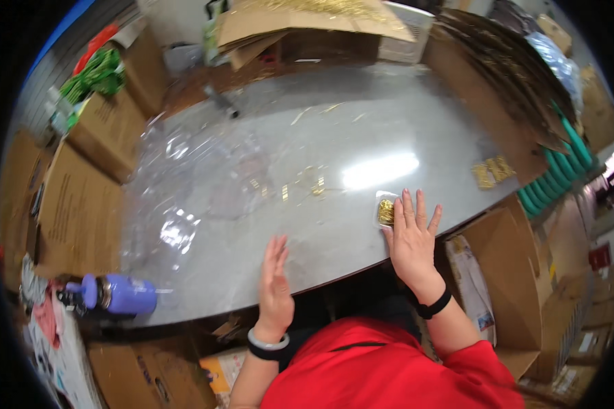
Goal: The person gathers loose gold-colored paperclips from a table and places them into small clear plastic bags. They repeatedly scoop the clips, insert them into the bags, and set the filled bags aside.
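My right hand (414,238) lies with its fingers stretched out over the right edge of a small clear packet (385,210). Gold-coloured pieces fill the packet, and the hand covers part of it. Whether the fingers press on it or only hover, I cannot tell. Over the near edge of the grey table (307,252), my left hand (275,293) is held edge-on with straight fingers and nothing in it. Beyond the hands are several loose gold pieces (285,193) on the tabletop. More gold packets (492,172) lie together at the table's right side.
Crumpled clear plastic film (191,177) spreads over the table's left part. A purple bottle (126,294) lies at the near left corner. Cardboard boxes (82,211) line the left side; an open carton (501,273) stands at the right, below a green coiled hose (559,170).
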